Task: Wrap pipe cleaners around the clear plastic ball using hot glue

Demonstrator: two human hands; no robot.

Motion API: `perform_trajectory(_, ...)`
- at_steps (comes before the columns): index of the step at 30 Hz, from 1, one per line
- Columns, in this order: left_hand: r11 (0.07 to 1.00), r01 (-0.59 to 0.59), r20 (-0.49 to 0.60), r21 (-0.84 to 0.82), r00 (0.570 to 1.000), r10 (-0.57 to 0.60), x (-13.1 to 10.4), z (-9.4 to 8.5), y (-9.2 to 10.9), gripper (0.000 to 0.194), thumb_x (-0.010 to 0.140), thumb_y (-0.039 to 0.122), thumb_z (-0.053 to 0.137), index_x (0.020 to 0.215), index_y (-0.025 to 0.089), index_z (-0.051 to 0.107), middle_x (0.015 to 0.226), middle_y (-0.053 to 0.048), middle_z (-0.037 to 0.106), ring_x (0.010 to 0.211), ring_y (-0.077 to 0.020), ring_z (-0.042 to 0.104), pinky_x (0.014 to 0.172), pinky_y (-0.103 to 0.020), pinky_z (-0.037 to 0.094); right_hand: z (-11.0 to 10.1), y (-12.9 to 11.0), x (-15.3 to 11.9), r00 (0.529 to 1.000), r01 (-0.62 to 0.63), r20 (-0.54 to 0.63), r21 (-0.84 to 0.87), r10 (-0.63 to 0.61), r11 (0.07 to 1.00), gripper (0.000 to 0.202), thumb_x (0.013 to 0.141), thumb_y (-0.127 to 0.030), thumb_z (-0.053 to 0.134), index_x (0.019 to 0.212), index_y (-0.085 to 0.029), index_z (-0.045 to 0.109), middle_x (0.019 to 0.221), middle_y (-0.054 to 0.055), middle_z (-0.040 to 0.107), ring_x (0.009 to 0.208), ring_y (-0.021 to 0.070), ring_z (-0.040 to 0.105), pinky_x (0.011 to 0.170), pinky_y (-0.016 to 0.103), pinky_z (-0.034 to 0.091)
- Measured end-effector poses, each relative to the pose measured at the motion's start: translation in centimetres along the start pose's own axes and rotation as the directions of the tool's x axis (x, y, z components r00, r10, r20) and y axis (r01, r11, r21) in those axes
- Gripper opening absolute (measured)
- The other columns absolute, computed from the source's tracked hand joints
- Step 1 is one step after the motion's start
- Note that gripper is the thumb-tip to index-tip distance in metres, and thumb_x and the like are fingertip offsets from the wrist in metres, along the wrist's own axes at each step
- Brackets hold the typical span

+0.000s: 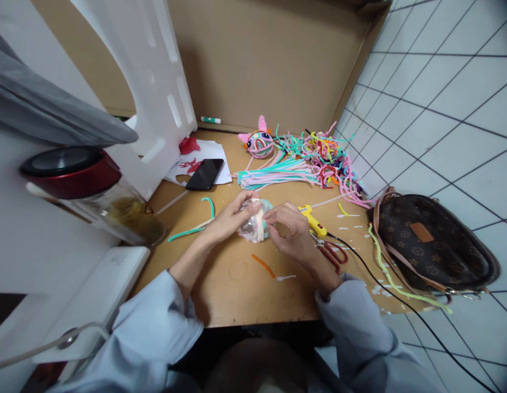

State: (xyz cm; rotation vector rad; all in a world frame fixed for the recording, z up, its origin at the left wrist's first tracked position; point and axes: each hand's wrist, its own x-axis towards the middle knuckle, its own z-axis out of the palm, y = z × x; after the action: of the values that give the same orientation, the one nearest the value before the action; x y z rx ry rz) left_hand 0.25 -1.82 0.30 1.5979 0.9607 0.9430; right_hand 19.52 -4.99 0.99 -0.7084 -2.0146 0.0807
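A clear plastic ball (247, 232) with a pale pipe cleaner (260, 228) laid across it is held just above the table. My left hand (233, 215) grips it from the left, thumb on top. At its right side my right hand (292, 226) has its fingertips pinched together against the ball, near a bit of teal; what they pinch is too small to make out. An orange pipe cleaner piece (263, 266) lies just in front of the ball. A bent teal pipe cleaner (191, 232) lies to the left of my left hand.
Beyond my right hand are a yellow glue gun (312, 219) with a black cord and red-handled scissors (334, 254). Farther back lie pipe cleaners (278, 173), a decorated ball figure (260, 143) and a phone (205, 174). A brown bag (437, 240) sits right, a glass jar (122, 210) left.
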Motion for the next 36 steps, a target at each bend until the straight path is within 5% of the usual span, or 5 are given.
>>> perform_trajectory(10, 0.987, 0.111, -0.15, -0.114, 0.98, -0.127, 0.2, 1.3, 0.7, 0.037, 0.073, 0.043, 0.064, 0.102, 0.021, 0.054, 0.078, 0.004, 0.052, 0.062, -0.0112, 0.046, 0.049, -0.019, 0.038, -0.3, -0.6, 0.2, 0.999, 0.031, 0.046, -0.093, -0.027, 0.995, 0.018, 0.081, -0.006, 0.053, 0.081, -0.024, 0.056, 0.085, 0.001, 0.074, 0.079, 0.0173, 0.065, 0.072, 0.034, 0.047)
perform_trajectory(36, 0.989, 0.073, -0.167, -0.127, 0.981, -0.094, 0.2, 1.4, 0.7, 0.041, 0.073, 0.043, 0.068, 0.105, 0.022, 0.055, 0.084, 0.003, 0.055, 0.066, -0.011, 0.05, 0.058, -0.021, 0.042, -0.1, -0.4, -0.1, 0.999, 0.014, 0.049, -0.022, -0.013, 1.0, 0.019, 0.085, -0.007, 0.05, 0.084, -0.024, 0.058, 0.087, 0.003, 0.072, 0.082, 0.0164, 0.069, 0.076, 0.031, 0.056)
